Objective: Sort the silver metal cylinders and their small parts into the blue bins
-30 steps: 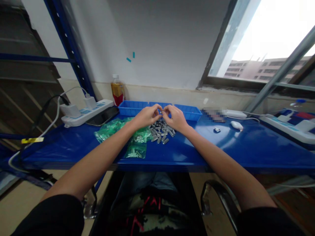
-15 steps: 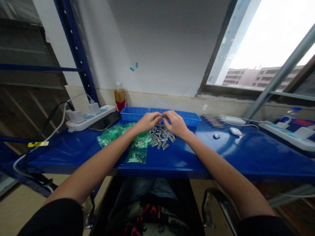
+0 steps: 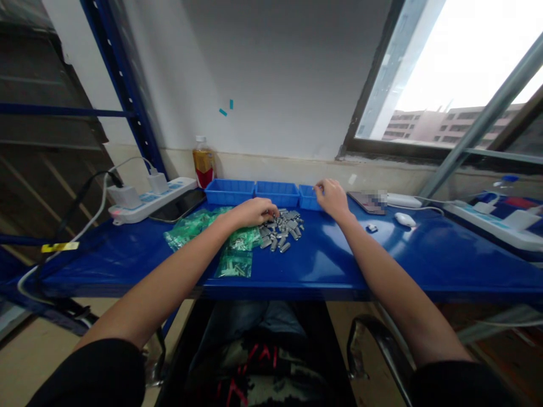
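Observation:
A heap of several small grey metal parts (image 3: pixel 283 229) lies on the blue table (image 3: pixel 382 260). My left hand (image 3: pixel 253 212) rests at the heap's left edge, fingers curled onto the parts. My right hand (image 3: pixel 331 197) is over the right compartment of the blue tray (image 3: pixel 254 193) at the back, its fingers bent down; what they hold, if anything, is hidden. Green plastic bags (image 3: pixel 199 225) of parts lie left of the heap, one small bag (image 3: pixel 235 263) nearer me.
A drink bottle (image 3: pixel 204 161) stands behind the tray. A white power strip (image 3: pixel 148 198) with chargers and a dark phone (image 3: pixel 177 206) lie at the left. A second phone (image 3: pixel 370 202), a white mouse-like object (image 3: pixel 405 219) and another power strip (image 3: pixel 492 224) are at the right.
My hands were pinched together over the heap. My right hand has moved right and back to the tray; my left hand has dropped onto the heap.

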Demonstrator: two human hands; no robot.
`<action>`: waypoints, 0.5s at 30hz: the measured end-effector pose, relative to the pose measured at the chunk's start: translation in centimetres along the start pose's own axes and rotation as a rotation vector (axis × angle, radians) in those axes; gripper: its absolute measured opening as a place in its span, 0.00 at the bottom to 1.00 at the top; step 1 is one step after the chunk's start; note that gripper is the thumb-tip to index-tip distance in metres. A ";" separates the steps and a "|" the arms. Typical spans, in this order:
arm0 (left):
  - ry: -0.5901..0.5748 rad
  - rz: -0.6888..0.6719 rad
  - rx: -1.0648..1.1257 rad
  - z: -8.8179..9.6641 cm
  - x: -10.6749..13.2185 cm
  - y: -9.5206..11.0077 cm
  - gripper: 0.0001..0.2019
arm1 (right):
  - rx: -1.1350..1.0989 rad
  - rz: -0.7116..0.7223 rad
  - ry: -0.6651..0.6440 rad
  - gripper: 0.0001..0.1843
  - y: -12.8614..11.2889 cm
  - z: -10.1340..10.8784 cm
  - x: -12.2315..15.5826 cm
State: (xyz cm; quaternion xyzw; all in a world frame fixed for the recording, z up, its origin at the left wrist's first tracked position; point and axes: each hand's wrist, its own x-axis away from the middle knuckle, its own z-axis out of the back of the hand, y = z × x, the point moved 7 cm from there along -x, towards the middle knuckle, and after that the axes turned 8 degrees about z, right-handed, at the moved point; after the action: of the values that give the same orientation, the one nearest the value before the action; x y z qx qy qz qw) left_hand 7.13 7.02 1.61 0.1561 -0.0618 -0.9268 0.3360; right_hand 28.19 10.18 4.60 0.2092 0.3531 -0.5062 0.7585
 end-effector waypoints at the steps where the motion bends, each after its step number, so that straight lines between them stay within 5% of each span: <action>1: -0.012 0.003 -0.011 -0.1 0.0 0.0 0.10 | 0.022 -0.041 -0.002 0.10 1.0 -0.2 0.2; 4: -0.026 0.021 -0.043 -0.1 -0.2 0.0 0.10 | 0.037 -0.100 -0.001 0.11 2.3 -0.7 0.5; 15: -0.050 0.057 -0.066 -0.7 -0.5 -0.7 0.09 | -0.048 -0.018 0.020 0.11 -0.1 -1.3 0.1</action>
State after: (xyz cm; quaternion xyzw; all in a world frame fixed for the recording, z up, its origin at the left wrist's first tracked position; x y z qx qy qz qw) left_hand 7.31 7.87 0.91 0.1200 -0.0438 -0.9219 0.3657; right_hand 27.67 10.91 3.63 0.1928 0.3746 -0.5023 0.7551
